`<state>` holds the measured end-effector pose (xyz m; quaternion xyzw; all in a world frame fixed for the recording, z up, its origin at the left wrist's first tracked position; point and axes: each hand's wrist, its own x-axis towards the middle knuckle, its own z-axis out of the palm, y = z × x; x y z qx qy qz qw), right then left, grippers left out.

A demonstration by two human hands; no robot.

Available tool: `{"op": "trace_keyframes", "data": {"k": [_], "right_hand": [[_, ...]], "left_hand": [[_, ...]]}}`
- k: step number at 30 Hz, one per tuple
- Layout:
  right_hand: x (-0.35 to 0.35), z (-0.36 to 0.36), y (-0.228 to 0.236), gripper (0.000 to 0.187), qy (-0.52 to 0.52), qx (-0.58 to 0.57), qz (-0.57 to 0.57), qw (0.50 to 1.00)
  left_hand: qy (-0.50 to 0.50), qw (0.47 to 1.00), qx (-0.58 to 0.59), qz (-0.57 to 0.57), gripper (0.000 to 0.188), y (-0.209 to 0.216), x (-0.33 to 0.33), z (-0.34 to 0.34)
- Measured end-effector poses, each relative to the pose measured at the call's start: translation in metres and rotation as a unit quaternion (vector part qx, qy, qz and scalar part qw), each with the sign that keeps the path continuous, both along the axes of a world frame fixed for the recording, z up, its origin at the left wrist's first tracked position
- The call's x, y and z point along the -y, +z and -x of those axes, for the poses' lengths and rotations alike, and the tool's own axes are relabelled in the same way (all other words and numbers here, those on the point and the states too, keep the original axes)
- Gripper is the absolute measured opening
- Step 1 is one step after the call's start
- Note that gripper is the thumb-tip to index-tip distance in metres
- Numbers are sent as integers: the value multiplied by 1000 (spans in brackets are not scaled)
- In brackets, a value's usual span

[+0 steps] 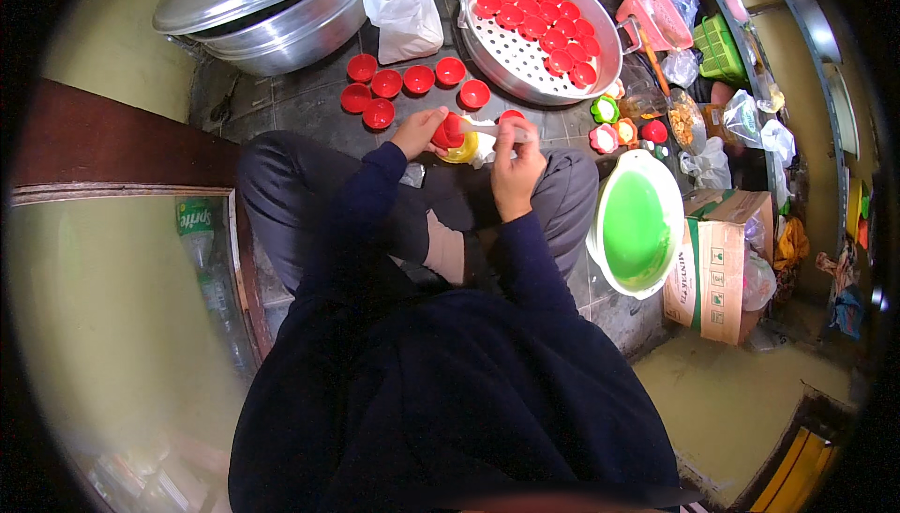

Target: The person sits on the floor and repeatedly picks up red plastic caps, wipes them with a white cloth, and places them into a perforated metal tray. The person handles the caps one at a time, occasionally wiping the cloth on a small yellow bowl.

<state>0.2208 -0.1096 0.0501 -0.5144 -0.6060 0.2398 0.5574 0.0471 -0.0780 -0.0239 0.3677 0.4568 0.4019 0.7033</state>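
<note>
Left hand (419, 130): fingers clamped on a small red cup mould (450, 129), held just above a yellow bowl (462, 150) at the person's knees.

Right hand (517, 162): fingers curled together around a white brush-like tool (495, 128), its tip reaching left to the held mould.

Loose red cup moulds (386, 83): seven or so, on the dark tiled floor (309, 100) just beyond the hands, well apart from one another in two loose rows.

Perforated metal steamer tray (506, 67): far centre-right, tilted, its upper half packed with red moulds (548, 25) touching one another.

Large metal pot with lid (267, 7): far left.

White plastic bag (403, 2): between pot and tray.

White basin of green liquid (637, 227): right of the person's knee, just beside a cardboard box (717, 274).

Flower-shaped coloured moulds (605, 128): right of the hands, near the tray's lower rim.

Pink plastic jug (656, 16): far right, beyond the tray.
</note>
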Motion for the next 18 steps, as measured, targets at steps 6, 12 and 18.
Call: {"op": "trace_keyframes", "data": {"k": [6, 12, 18], "right_hand": [[-2, 5, 0, 13, 24, 52, -42, 997], [-6, 8, 3, 14, 83, -225, 97, 966], [-20, -6, 24, 17, 38, -42, 62, 996]], "left_hand": [[-8, 996, 69, 52, 52, 2, 0, 10], [74, 975, 209, 36, 44, 14, 3, 3], [35, 981, 168, -87, 39, 37, 7, 0]]}}
